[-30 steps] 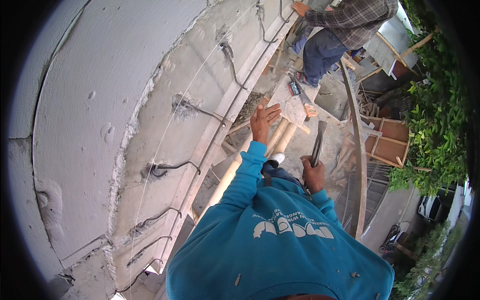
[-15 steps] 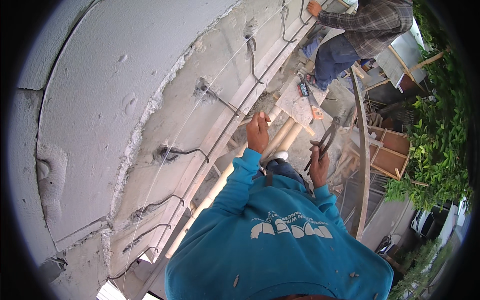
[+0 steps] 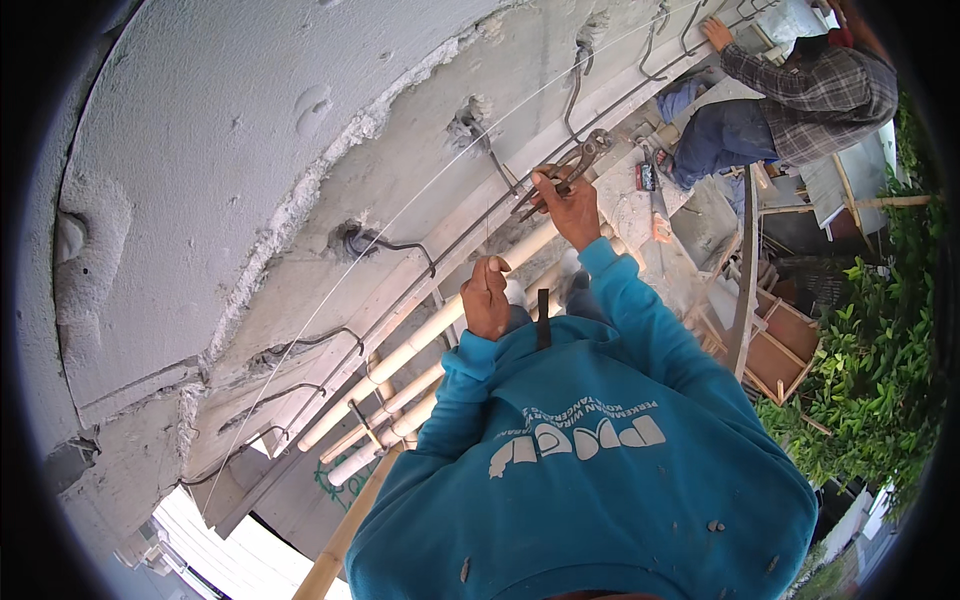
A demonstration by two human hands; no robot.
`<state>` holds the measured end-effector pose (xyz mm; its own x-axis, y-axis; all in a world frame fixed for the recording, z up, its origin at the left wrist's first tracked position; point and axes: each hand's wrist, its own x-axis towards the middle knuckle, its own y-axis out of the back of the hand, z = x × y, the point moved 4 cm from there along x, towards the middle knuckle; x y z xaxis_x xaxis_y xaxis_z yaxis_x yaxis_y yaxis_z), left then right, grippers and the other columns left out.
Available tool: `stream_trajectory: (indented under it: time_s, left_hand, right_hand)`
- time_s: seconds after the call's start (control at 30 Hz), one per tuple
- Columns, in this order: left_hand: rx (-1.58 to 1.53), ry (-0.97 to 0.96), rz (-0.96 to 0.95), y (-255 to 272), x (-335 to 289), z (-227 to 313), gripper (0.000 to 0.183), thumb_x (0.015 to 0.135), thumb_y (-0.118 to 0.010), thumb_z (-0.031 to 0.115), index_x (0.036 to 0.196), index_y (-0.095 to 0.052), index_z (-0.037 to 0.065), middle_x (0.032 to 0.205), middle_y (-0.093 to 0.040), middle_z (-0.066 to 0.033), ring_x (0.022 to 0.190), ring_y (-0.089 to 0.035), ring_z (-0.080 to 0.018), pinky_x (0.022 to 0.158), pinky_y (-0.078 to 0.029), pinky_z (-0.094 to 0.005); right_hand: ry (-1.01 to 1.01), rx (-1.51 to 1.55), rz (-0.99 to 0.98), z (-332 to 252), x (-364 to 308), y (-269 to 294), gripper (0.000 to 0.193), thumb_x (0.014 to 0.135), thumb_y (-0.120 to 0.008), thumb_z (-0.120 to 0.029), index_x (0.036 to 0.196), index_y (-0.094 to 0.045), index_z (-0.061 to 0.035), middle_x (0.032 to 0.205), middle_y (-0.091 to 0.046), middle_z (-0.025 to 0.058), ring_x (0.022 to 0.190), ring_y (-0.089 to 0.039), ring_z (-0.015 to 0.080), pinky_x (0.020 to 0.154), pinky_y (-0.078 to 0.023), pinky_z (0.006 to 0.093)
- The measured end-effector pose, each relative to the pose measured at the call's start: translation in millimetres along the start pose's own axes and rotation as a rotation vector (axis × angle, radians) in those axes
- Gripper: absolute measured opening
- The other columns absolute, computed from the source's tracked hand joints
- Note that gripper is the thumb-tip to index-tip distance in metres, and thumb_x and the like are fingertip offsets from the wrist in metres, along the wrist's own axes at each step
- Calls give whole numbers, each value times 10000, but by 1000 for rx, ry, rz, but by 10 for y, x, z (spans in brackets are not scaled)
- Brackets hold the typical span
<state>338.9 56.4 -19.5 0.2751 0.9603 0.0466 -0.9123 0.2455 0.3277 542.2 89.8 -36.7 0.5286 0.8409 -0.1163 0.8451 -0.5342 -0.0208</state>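
My right hand (image 3: 572, 208) is shut on a pair of dark steel pincers (image 3: 578, 160), whose jaws sit at a thin rebar (image 3: 470, 225) running along the rough concrete wall (image 3: 250, 150). My left hand (image 3: 487, 297) is lower, against the pale scaffold poles (image 3: 440, 325), its fingers pinched on a thin wire (image 3: 487, 240) that rises from the fingertips toward the rebar. Bent rebar hooks (image 3: 385, 243) stick out of holes in the wall. I wear a blue hooded top (image 3: 590, 470).
Another person in a checked shirt and jeans (image 3: 800, 95) crouches at the upper right with a hand on the wall. Hand tools (image 3: 655, 195) lie on a board near that person. Wooden frames (image 3: 775, 345) and green bushes (image 3: 885, 330) are to the right. A short dark bar (image 3: 541, 318) stands by my chest.
My right hand has lifted the pincers from beside my body up to the rebar. My left hand has dropped from an open reach and closed its fingers near the poles.
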Motion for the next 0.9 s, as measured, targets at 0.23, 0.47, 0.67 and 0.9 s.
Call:
stream_trajectory:
  time_s: [0.23, 0.47, 0.67, 0.9]
  left_hand:
    - [35, 47, 302, -39, -60, -22, 410, 1033, -370, 302, 811, -557, 13, 569, -458, -74, 501, -437, -144, 497, -357, -314]
    - [29, 98, 451, -505, 35, 54, 482, 1034, -343, 373, 798, -530, -3, 538, -374, -27, 499, -312, -108, 477, -248, -297]
    - [70, 114, 436, -770, 190, 115, 484, 1028, -354, 401, 800, -535, 14, 580, -362, 17, 538, -332, -73, 492, -259, -268]
    - [-40, 109, 363, -918, 359, 214, 478, 1033, -359, 389, 797, -517, 4, 573, -351, 18, 530, -305, -70, 490, -248, -260]
  right_hand:
    - [175, -316, -66, 745, 543, -536, 280, 827, -708, -263, 848, -645, 9, 716, -646, 157, 679, -647, 284, 602, -506, 375]
    - [21, -738, -197, 599, 664, -496, 414, 854, -571, -402, 837, -663, 1, 775, -647, 208, 776, -643, 375, 730, -513, 480]
    - [-81, -716, -461, 667, 851, -415, 437, 856, -571, -423, 929, -658, -1, 1001, -603, 211, 940, -616, 362, 824, -501, 458]
    - [-240, -560, -410, 1090, 863, -191, 424, 862, -576, -397, 1017, -599, -2, 1030, -619, 225, 934, -616, 395, 846, -483, 484]
